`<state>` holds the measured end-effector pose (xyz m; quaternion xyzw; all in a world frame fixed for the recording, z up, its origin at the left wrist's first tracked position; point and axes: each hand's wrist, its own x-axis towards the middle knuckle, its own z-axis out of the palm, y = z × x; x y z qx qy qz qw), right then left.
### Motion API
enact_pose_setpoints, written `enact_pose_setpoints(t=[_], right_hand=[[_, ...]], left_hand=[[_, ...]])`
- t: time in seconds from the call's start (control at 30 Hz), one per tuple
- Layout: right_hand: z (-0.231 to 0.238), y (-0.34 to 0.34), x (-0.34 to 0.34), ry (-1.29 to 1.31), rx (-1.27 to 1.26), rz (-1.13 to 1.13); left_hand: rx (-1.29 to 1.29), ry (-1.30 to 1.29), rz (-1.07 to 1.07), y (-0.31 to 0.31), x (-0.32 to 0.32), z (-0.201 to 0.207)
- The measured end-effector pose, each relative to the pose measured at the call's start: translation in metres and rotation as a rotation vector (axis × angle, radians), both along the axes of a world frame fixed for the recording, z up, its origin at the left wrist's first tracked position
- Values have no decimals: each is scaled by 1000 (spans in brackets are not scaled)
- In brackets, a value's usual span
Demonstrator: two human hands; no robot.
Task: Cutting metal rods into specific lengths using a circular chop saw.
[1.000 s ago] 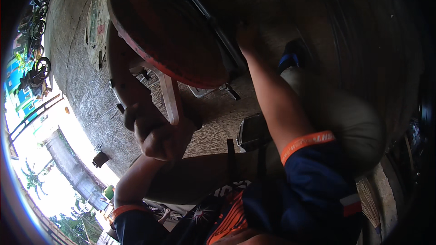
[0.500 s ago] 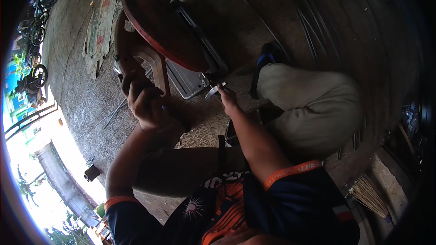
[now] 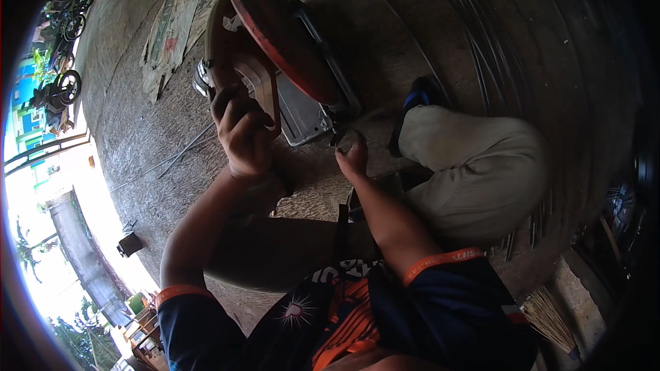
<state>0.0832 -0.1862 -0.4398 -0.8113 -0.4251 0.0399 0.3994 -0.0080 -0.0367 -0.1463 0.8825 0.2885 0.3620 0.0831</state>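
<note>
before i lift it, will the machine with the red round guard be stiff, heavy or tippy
Probably heavy for its size, given the broad guard and metal-looking plate. Likely stiff: the looped handle at the left hand looks thick. It might tip sideways, as the guard appears to stand on edge over the plate.

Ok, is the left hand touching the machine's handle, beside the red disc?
Touching: the head view shows the left hand curled around the handle, with no gap between them.

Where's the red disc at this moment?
The red disc sits upper centre in the head view, right of the handle the left hand grips and up-left of the right hand.
</note>
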Motion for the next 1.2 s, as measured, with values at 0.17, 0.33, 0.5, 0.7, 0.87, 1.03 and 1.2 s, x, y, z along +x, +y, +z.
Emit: enact_pose_setpoints(t=[0.17, 0.33, 0.5, 0.7, 0.87, 1.03, 1.2], right_hand=[[27, 19, 6, 2076, -71, -634], [12, 11, -1, 518, 24, -130], [22, 13, 13, 686, -258, 126], [-1, 26, -7, 1137, -294, -268], [-30, 35, 19, 2153, -155, -621], [16, 32, 7, 1439, -420, -449], [33, 24, 6, 292, -407, 127]], left_hand=[[18, -1, -9, 1, -1, 0], [13, -14, -18, 2, 3, -2], [28, -1, -13, 1, 2, 1], [16, 8, -21, 2, 4, 0], [6, -9, -24, 0, 8, -1], [6, -14, 9, 1, -1, -2], [-1, -25, -10, 3, 0, -1]])
